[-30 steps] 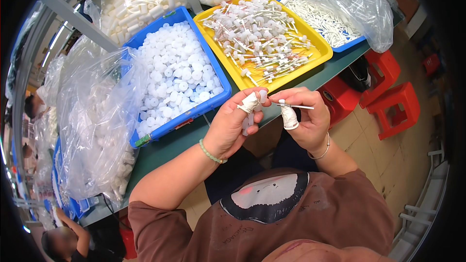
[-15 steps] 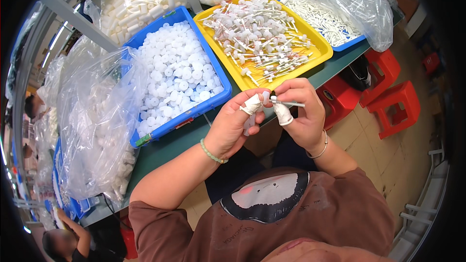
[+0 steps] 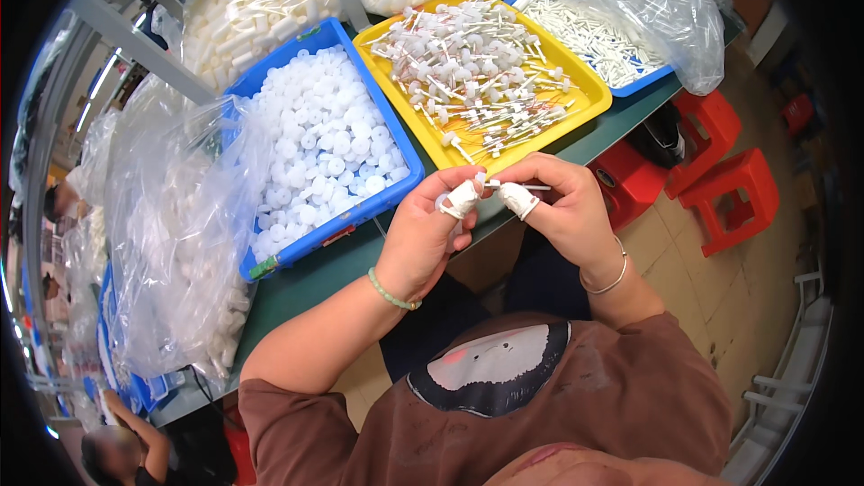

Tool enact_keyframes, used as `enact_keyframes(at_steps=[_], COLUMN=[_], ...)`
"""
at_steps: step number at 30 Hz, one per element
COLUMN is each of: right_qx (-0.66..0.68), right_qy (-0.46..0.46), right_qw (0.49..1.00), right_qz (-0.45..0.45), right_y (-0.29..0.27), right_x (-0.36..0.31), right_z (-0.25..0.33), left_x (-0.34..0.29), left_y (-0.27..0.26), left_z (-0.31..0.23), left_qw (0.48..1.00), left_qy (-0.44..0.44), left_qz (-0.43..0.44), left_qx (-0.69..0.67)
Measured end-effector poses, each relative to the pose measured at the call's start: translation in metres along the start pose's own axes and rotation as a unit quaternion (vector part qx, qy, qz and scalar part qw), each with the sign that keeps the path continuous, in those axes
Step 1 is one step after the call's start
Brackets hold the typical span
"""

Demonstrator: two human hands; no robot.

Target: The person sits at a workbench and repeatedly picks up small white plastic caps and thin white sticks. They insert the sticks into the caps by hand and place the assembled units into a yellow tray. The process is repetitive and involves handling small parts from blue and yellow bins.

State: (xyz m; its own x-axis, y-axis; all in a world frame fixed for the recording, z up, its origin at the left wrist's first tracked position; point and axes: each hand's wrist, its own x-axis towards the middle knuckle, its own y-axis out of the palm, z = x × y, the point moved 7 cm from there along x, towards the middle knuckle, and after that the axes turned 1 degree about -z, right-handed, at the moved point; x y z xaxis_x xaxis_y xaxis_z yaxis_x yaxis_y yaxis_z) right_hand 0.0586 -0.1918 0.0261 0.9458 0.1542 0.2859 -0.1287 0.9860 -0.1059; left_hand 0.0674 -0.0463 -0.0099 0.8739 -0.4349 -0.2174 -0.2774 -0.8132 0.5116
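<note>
My left hand (image 3: 430,229) and my right hand (image 3: 569,207) meet just in front of the yellow tray (image 3: 589,101). White coverings wrap both thumbs. Between the left thumb and fingers are small translucent white plastic pieces (image 3: 479,178), mostly hidden by the fingers. A thin white rod (image 3: 537,187) is pinched in my right hand, its inner end close to the left fingertips. Whether rod and plastic pieces touch, I cannot tell. Heaped in the tray are white rods fitted with translucent discs (image 3: 468,58), with thin reddish wires among them.
On the green table (image 3: 301,306), a blue tray (image 3: 335,232) of translucent discs stands left of the yellow one. Another blue tray (image 3: 655,81) holds short white rods. Plastic bags (image 3: 180,243) of parts crowd the left and back. Red stools (image 3: 733,198) stand at right. Another person works at lower left.
My right hand has turned slightly and drawn its fingers lower and closer around the rod. The left hand has shifted a little left, and the rod's tip sits nearer its fingertips.
</note>
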Motion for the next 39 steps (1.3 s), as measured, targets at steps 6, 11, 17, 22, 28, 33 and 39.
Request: enact_keyframes(at_steps=[6,11,17,22,28,33,39], right_qx=[-0.125,-0.252,-0.234,-0.069,-0.050,-0.377,-0.321], right_qy=[-0.079,-0.185,-0.161,-0.044,-0.016,-0.289,-0.237], right_qw=[0.989,0.950,0.959,0.997,0.998,0.879,0.916], right_qz=[0.012,-0.022,-0.017,-0.003,0.024,-0.038,-0.034], right_y=[0.007,0.011,0.010,0.009,0.015,0.026,0.022], right_x=[-0.002,-0.004,-0.004,-0.002,0.002,-0.006,-0.007], right_z=[0.015,0.029,0.029,0.009,0.009,0.039,0.032], left_x=[-0.001,-0.001,-0.002,0.001,0.000,-0.001,-0.001], left_y=[-0.003,-0.003,-0.001,-0.003,-0.006,-0.003,0.001], left_z=[0.000,-0.001,0.000,0.002,0.001,0.001,0.002], left_qw=[1.000,1.000,1.000,1.000,1.000,1.000,1.000], left_qy=[0.013,0.023,0.004,0.002,0.020,-0.010,-0.019], left_qz=[-0.004,-0.009,-0.004,0.017,-0.002,-0.002,0.011], left_qx=[0.024,0.004,-0.005,-0.022,-0.009,-0.008,0.022])
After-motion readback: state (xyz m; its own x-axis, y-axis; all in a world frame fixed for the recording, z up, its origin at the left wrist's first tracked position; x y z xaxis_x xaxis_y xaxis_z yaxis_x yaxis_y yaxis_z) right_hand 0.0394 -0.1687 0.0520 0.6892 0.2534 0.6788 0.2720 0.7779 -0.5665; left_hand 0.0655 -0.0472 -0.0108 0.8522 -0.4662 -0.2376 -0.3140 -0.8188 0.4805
